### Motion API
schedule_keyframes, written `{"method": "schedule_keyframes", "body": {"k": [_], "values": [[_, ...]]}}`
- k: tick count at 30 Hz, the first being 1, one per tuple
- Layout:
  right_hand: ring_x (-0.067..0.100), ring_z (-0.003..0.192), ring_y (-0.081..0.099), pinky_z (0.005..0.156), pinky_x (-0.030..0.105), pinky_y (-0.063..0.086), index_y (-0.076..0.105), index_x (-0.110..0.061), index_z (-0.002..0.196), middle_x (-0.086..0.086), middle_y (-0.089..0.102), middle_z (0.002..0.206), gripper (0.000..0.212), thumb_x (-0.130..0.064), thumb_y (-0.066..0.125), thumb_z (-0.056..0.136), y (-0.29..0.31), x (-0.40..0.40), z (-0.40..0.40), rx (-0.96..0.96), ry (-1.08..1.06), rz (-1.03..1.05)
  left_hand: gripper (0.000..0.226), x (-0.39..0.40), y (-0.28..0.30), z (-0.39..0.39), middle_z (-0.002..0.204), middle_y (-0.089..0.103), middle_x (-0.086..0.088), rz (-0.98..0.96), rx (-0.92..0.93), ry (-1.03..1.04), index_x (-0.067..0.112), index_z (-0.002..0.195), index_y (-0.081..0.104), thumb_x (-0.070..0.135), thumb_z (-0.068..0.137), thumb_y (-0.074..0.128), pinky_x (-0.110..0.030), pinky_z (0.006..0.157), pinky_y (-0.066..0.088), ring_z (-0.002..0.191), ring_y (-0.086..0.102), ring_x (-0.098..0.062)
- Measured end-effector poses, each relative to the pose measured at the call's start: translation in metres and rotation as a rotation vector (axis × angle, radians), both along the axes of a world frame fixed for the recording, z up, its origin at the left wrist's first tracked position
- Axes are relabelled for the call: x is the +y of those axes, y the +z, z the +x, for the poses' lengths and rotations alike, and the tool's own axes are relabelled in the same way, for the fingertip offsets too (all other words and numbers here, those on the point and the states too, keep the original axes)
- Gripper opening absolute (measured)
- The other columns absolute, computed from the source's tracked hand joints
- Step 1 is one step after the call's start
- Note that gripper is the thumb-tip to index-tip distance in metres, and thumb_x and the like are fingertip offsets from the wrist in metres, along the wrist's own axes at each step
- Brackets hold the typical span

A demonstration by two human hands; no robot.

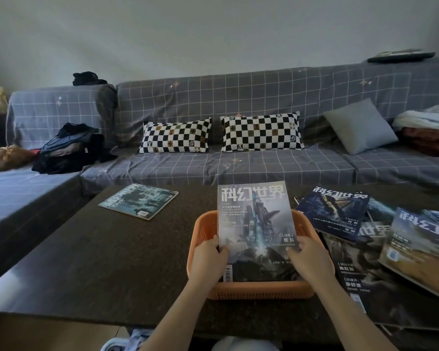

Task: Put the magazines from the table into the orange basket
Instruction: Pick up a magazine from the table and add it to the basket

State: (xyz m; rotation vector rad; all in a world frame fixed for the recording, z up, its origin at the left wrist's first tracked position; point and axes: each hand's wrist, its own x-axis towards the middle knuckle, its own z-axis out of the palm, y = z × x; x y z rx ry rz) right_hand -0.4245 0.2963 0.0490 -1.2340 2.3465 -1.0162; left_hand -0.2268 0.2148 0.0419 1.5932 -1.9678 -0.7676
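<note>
An orange basket [203,231] stands near the front of the dark table [112,262]. A grey-blue magazine [255,224] stands tilted inside it, its top edge sticking out past the far rim. My left hand [208,259] grips its lower left edge and my right hand [311,259] grips its lower right edge. A teal magazine [138,200] lies flat at the far left of the table. Several more magazines [380,249] lie overlapped in a loose pile to the right of the basket.
Behind the table runs a grey checked sofa [238,168] with two chequered pillows [175,135], a grey cushion [360,126], a heap of dark clothes [69,148] at left and folded blankets [426,127] at right.
</note>
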Motion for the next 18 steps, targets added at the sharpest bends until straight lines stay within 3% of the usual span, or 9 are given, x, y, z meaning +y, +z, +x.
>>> {"method": "schedule_keyframes", "body": {"k": [3,6,8,9,11,13,15,16,18], "values": [[0.011,0.062,0.059,0.061,0.027,0.047,0.067,-0.018,0.098,0.000,0.071,0.083,0.017,-0.025,0.054,0.089,0.000,0.000,0.000,-0.033,0.007,-0.023,0.017,-0.001,0.001,0.000,0.064,0.066,0.007,0.008,-0.010,0.004,0.029,0.082,0.064,0.029,0.095,0.052,-0.014,0.044,0.037,0.047,0.055,0.001],[0.020,0.075,0.065,0.069,0.033,0.051,0.067,-0.015,0.097,0.005,0.071,0.091,0.019,-0.026,0.054,0.089,0.002,0.000,0.002,-0.047,-0.019,-0.039,0.020,-0.001,0.000,0.000,0.058,0.063,0.008,0.029,0.039,0.021,0.025,0.081,0.067,0.027,0.094,0.052,-0.013,0.040,0.036,0.040,0.051,0.002],[0.009,0.068,0.062,0.057,0.023,0.051,0.064,-0.016,0.106,-0.004,0.068,0.084,0.022,-0.028,0.056,0.089,0.004,0.002,0.006,-0.034,-0.040,-0.085,0.017,0.002,0.002,0.000,0.058,0.062,0.009,0.046,0.080,0.043,0.027,0.097,0.069,0.029,0.094,0.051,-0.012,0.039,0.037,0.040,0.052,0.004],[0.000,0.060,0.056,0.047,0.013,0.044,0.061,-0.017,0.113,-0.012,0.061,0.078,0.027,-0.028,0.058,0.089,0.006,0.003,0.009,-0.011,-0.042,-0.129,0.023,0.003,0.003,-0.001,0.064,0.064,0.010,0.042,0.107,0.055,0.030,0.113,0.065,0.030,0.094,0.051,-0.013,0.040,0.039,0.044,0.054,0.003],[-0.001,0.051,0.051,0.040,0.008,0.037,0.053,-0.018,0.126,-0.017,0.053,0.073,0.040,-0.028,0.062,0.088,0.009,0.004,0.018,0.039,-0.006,-0.225,0.045,0.004,0.009,0.001,0.094,0.070,0.009,0.042,0.199,0.070,0.023,0.138,0.047,0.031,0.095,0.052,-0.012,0.046,0.037,0.059,0.056,0.004],[0.001,0.051,0.051,0.040,0.009,0.037,0.049,-0.016,0.132,-0.011,0.058,0.077,0.047,-0.030,0.061,0.088,0.016,0.000,0.028,0.016,0.061,-0.271,0.049,-0.002,0.017,0.009,0.121,0.064,0.007,0.039,0.302,0.073,0.021,0.143,0.041,0.029,0.096,0.052,-0.009,0.050,0.036,0.071,0.052,0.006],[0.002,0.068,0.057,0.051,0.007,0.042,0.047,-0.016,0.133,-0.001,0.065,0.095,0.048,-0.028,0.060,0.089,0.026,-0.013,0.039,-0.040,0.141,-0.315,0.047,-0.012,0.028,0.024,0.118,0.063,0.008,0.021,0.357,0.090,0.021,0.142,0.043,0.028,0.096,0.053,-0.007,0.045,0.040,0.073,0.053,0.007],[0.005,0.085,0.060,0.064,0.009,0.046,0.047,-0.016,0.134,0.003,0.064,0.110,0.048,-0.027,0.060,0.089,0.032,-0.023,0.047,-0.061,0.184,-0.336,0.048,-0.019,0.034,0.033,0.121,0.062,0.005,0.009,0.374,0.101,0.020,0.142,0.043,0.028,0.096,0.054,-0.006,0.045,0.041,0.077,0.056,0.006],[0.012,0.110,0.056,0.085,0.021,0.046,0.046,-0.018,0.134,0.003,0.057,0.129,0.048,-0.026,0.060,0.089,0.044,-0.046,0.067,-0.087,0.267,-0.354,0.049,-0.035,0.044,0.054,0.132,0.058,-0.003,-0.010,0.381,0.140,0.018,0.142,0.042,0.028,0.096,0.054,-0.008,0.063,0.044,0.099,0.060,-0.004]]}}
